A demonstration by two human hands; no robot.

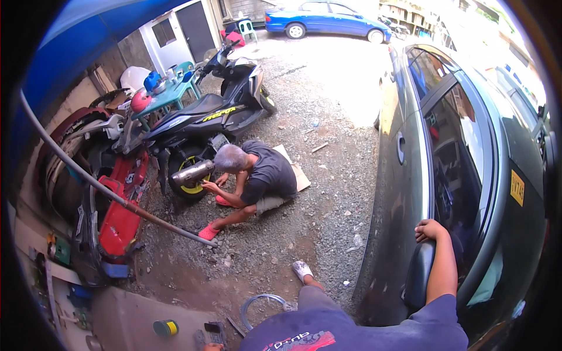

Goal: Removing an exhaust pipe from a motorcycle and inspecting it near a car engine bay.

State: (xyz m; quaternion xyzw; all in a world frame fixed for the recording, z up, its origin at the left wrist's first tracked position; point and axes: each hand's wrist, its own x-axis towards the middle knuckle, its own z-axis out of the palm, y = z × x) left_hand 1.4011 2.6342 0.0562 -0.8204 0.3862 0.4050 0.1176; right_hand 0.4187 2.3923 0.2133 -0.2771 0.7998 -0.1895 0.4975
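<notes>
On the right, my right arm lies along the black side mirror [419,272] of a dark green car [392,193]. My right hand [431,230] is at the mirror's far end, its fingers curled over the edge. Only a sliver of my left hand [214,347] shows at the bottom edge; its fingers are hidden. Close to it is a small dark object [214,329], too unclear to name. Ahead, another person [266,172] squats behind a black scooter [216,114], both hands near its metal exhaust muffler [193,174].
A long pipe [108,190] slants across the left, past red body panels [120,222]. A teal table [164,100] stands beyond the scooter. Flattened cardboard [297,169] lies on the gravel. Nearer are a coiled hose [249,307] and a green-yellow can [165,327]. A blue car [328,22] is parked far back.
</notes>
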